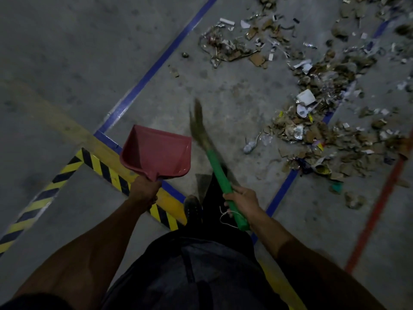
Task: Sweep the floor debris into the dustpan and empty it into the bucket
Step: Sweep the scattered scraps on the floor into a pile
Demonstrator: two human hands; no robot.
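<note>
My left hand (144, 190) grips the handle of a red dustpan (159, 152), held above the floor with its mouth pointing forward and nothing visible inside. My right hand (242, 198) grips the green handle of a short broom (218, 173); its brown bristles (199, 124) are blurred and point ahead. A wide scatter of debris (312, 121), torn cardboard, paper scraps and plastic wrappers, lies on the grey floor to the front right, well beyond the broom tip. No bucket is in view.
Blue tape lines (156, 66) cross the concrete floor. A yellow and black hazard stripe (107, 171) runs under the dustpan. An orange line (380, 209) runs along the right. My dark shoe (193, 209) stands between both hands.
</note>
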